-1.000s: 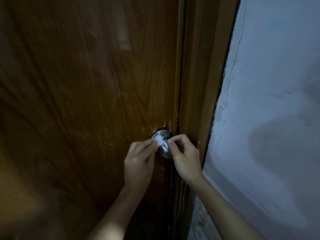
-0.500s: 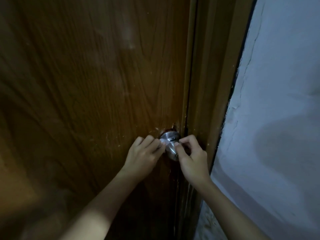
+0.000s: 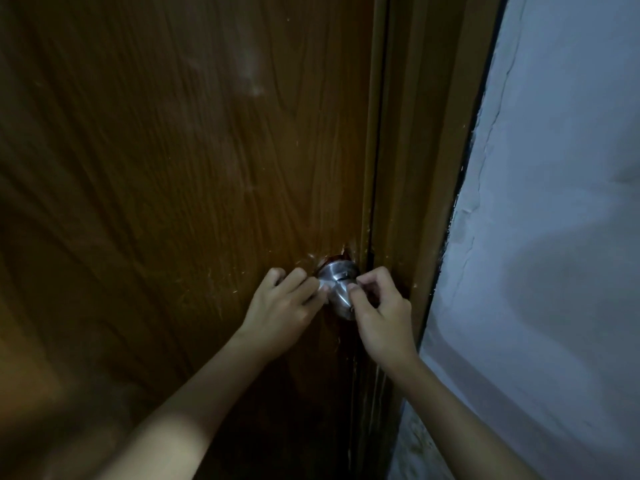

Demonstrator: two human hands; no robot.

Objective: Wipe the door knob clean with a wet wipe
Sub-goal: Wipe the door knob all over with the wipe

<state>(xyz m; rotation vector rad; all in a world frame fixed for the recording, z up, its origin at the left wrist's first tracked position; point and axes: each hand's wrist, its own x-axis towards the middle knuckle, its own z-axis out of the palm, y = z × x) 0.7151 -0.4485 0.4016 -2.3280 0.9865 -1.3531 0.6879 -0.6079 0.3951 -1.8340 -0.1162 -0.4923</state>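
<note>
A brushed-metal door knob juts from the right edge of a dark wooden door, close beside the door frame, and both hands are on it from below. The left hand comes in from the knob's left side with its fingers curled, their tips pressed against the knob's neck and left flank; a pale sliver shows at those fingertips, which I take to be the wet wipe (it is too small and dim to be sure, and most of it would be hidden under the fingers). The right hand flanks the knob on the other side, thumb and forefinger pinched against its rounded front, the other fingers folded in; whether it holds any cloth of its own cannot be told. The knob's axis points out of the door toward the camera and slightly downward, so it lies directly between the two hands, each about equally near. Judging from this, the wiping is under way, and the next stroke turns on carrying the wipe around that axis, over the bare top and front, while the right hand steadies the knob against turning.
</note>
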